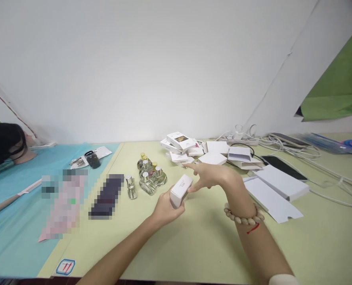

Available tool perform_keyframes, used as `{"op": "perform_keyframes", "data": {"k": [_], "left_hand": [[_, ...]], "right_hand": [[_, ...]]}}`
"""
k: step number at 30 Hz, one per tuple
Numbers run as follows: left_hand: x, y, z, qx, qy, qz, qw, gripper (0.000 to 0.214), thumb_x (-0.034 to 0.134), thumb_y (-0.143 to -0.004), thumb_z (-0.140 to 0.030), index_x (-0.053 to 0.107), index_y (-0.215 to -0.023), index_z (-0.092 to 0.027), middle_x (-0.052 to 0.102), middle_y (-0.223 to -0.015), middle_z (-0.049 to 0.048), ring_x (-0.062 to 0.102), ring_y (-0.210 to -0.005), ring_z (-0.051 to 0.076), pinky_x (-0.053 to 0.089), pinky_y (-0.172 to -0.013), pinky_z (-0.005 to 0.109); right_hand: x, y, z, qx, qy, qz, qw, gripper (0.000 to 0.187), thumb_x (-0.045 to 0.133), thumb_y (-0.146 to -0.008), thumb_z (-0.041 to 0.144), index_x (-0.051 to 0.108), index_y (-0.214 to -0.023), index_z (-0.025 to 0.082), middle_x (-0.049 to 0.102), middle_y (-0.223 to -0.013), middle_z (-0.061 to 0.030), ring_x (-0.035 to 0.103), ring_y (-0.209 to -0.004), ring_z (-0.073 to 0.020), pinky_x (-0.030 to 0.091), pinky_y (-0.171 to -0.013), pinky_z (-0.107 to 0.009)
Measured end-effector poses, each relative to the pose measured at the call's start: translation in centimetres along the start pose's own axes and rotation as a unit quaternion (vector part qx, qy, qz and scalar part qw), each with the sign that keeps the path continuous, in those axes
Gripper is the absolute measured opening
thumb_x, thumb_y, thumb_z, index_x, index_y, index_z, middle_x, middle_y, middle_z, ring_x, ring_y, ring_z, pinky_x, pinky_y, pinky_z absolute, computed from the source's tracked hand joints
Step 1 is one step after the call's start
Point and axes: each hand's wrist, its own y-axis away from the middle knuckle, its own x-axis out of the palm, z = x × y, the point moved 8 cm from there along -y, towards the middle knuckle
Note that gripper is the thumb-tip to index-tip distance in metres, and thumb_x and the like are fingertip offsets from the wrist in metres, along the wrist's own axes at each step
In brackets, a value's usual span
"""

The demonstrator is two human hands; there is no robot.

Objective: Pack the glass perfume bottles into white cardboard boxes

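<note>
My left hand (167, 209) is closed around a small white box (181, 189) with fine print on its end, held tilted above the table. Close to the box's right side is my right hand (207, 176), its index finger stretched out and its thumb at or near the box edge; whether they touch is unclear. This hand holds nothing visible. Left of the box stand several glass perfume bottles with silver or gold caps, among them a rounded one (148, 185) and a slim one (131, 188). Behind my right hand lies a pile of white boxes (180, 141).
Flattened white cartons (272, 198) lie at the right beside a dark phone (283, 167) and tangled white cables (336, 174). At left, a blue cloth (15, 245) carries a black jar (92, 159) and a wooden-handled stick (3, 206). Another person's head (3, 146) shows at far left.
</note>
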Motion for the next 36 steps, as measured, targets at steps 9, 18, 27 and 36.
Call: {"op": "perform_keyframes", "data": {"k": [9,18,27,36], "left_hand": [[-1.5,0.1,0.7,-0.028,0.017,-0.091,0.995,0.04,0.063,-0.072,-0.04,0.049,-0.103,-0.018,0.064,-0.099,0.0063,0.062,-0.088,0.018,0.051,-0.076,0.033],[-2.0,1.3,-1.9,0.094,-0.062,-0.1,0.989,0.05,0.062,-0.072,-0.034,0.038,-0.114,-0.019,0.063,-0.095,0.0074,0.063,-0.08,0.016,0.053,-0.068,0.029],[-2.7,1.9,-4.3,0.141,-0.119,-0.082,0.979,0.042,0.061,-0.076,-0.03,0.049,-0.116,-0.023,0.063,-0.106,0.0079,0.062,-0.093,0.018,0.053,-0.078,0.032],[-12.2,1.8,-7.3,0.018,-0.044,-0.217,0.975,0.04,0.067,-0.069,-0.035,0.062,-0.106,-0.02,0.067,-0.098,0.007,0.065,-0.077,0.018,0.055,-0.054,0.024]], "right_hand": [[-1.2,1.4,-1.4,0.009,0.021,-0.028,0.999,0.089,0.066,-0.063,0.048,0.025,-0.139,0.024,0.053,-0.124,-0.0096,0.056,-0.103,-0.0259,0.045,-0.08,-0.032],[-1.9,2.6,-2.4,0.001,-0.006,-0.046,0.999,0.085,0.061,-0.065,0.052,0.026,-0.138,0.023,0.053,-0.124,-0.0096,0.055,-0.103,-0.0268,0.043,-0.083,-0.034],[-2.4,3.6,-2.7,0.004,-0.006,-0.061,0.998,0.081,0.056,-0.07,0.053,0.025,-0.139,0.023,0.049,-0.129,-0.0079,0.051,-0.111,-0.0275,0.04,-0.089,-0.035],[-2.9,3.6,-3.4,0.016,-0.009,-0.074,0.997,0.077,0.053,-0.071,0.055,0.03,-0.137,0.022,0.047,-0.131,-0.0083,0.046,-0.116,-0.0298,0.04,-0.091,-0.037]]}}
